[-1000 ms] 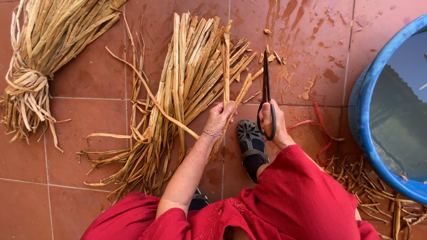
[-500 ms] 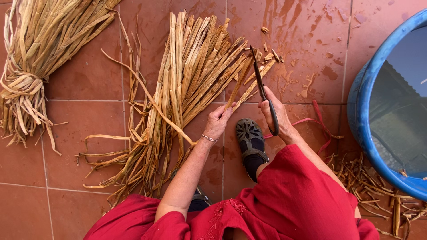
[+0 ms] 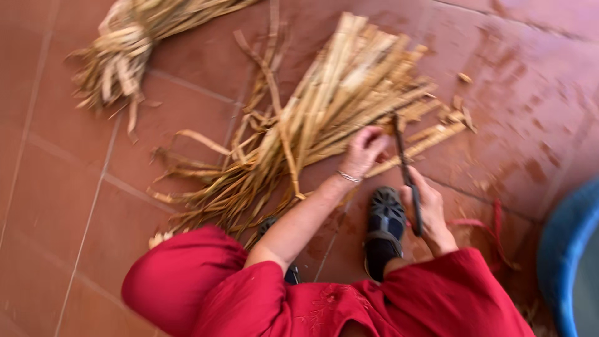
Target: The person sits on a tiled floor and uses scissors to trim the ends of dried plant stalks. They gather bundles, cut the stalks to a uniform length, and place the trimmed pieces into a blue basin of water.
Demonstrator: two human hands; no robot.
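Both hands work at the near edge of the loose pile of dried reed strips (image 3: 324, 118) spread on the red tiled floor (image 3: 62, 206). Left hand (image 3: 364, 150) is curled around the end of one strip (image 3: 424, 140), apparently pinching it, though blur hides the fingertips. Right hand (image 3: 427, 215), just right of the pile, is closed around a dark knife (image 3: 407, 175), its blade meeting that strip. Left of the pile lies a tied bundle (image 3: 125, 47); far right of it, a blue tub (image 3: 564, 262). A dark shoe (image 3: 384, 221) sits just below the pile's edge.
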